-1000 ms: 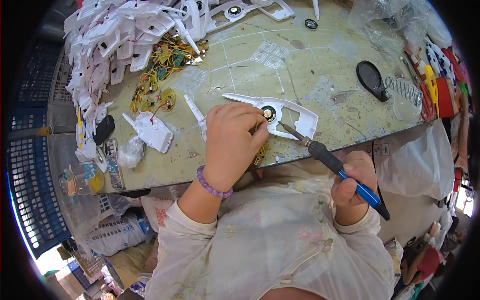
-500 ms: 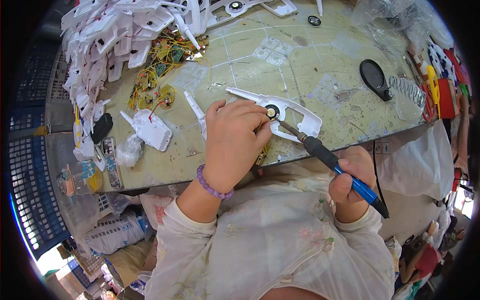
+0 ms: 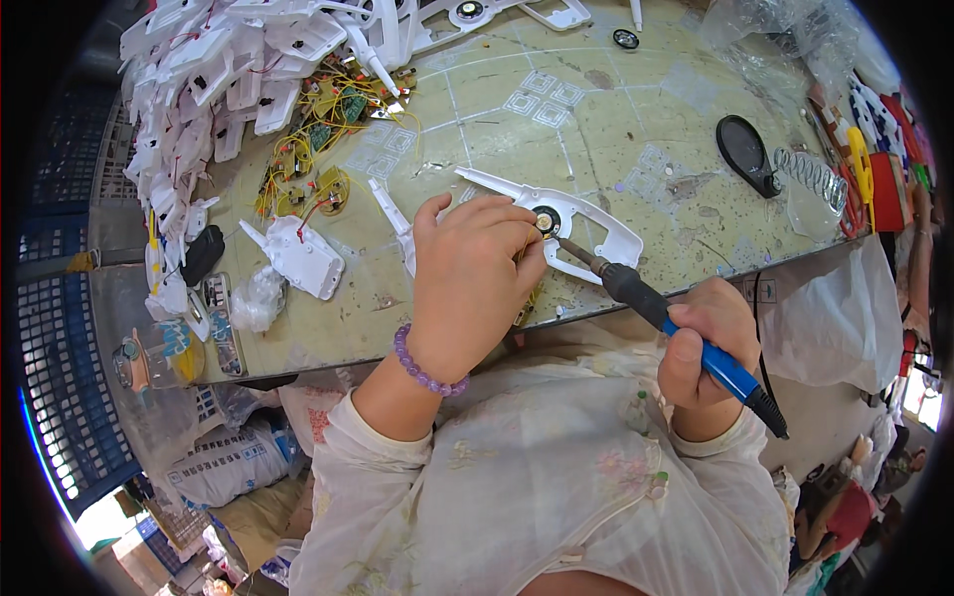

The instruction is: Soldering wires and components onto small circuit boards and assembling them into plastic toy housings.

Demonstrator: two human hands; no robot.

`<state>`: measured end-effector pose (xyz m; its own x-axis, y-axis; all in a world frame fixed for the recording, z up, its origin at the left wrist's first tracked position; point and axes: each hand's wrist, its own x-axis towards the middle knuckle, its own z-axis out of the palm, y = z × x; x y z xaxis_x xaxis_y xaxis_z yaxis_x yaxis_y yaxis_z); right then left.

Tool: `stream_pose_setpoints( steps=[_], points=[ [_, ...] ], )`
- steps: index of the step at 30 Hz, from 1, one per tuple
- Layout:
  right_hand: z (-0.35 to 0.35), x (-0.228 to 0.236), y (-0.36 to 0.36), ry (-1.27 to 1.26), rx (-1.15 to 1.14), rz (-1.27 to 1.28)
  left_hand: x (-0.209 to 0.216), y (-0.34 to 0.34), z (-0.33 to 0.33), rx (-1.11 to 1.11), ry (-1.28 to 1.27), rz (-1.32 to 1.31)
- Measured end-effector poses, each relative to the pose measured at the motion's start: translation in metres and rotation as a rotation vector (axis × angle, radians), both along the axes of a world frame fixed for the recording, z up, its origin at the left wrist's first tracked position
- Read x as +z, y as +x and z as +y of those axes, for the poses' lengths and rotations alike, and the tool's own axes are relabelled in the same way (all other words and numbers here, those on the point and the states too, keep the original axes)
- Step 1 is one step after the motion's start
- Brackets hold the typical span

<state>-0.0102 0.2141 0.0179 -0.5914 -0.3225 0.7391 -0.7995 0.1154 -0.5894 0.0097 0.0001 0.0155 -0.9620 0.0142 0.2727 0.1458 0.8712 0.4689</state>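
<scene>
My right hand (image 3: 708,343) is closed round the blue handle of a soldering iron (image 3: 636,293). The iron's tip meets the edge of a small round speaker (image 3: 546,221), black with a pale centre, seated in a white plastic housing (image 3: 621,238). Bent over the housing's left part is my left hand (image 3: 477,253), thumb and fingertips drawn together beside the speaker. What they pinch is hidden. Part of a circuit board (image 3: 526,306) shows below that hand at the table edge. Left of the hand lies a narrow white plastic piece (image 3: 391,214), partly covered.
White housings (image 3: 214,79) are heaped at the far left, beside circuit boards with yellow wires (image 3: 318,129). A white shell (image 3: 298,258) lies on the left. To the right are a black oval part (image 3: 743,154) and a coiled metal spring (image 3: 810,177). Another speaker (image 3: 625,39) lies far back.
Both hands, the housing and the iron have shifted slightly to the right. The iron's tip stays at the speaker, while its handle end has swung a little lower.
</scene>
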Motion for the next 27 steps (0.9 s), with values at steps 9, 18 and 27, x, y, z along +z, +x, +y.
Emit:
stream_pose_setpoints(
  steps=[9,18,27],
  points=[
    [0.006,0.001,0.006,-0.022,-0.016,0.012,0.001,0.0,0.002,-0.013,0.039,0.032],
    [0.004,-0.004,0.005,-0.068,-0.044,0.049,0.0,-0.001,0.001,-0.008,0.04,0.039],
    [0.016,-0.016,0.005,-0.164,-0.105,0.028,0.011,0.014,0.0,-0.028,-0.015,0.003]
  ],
)
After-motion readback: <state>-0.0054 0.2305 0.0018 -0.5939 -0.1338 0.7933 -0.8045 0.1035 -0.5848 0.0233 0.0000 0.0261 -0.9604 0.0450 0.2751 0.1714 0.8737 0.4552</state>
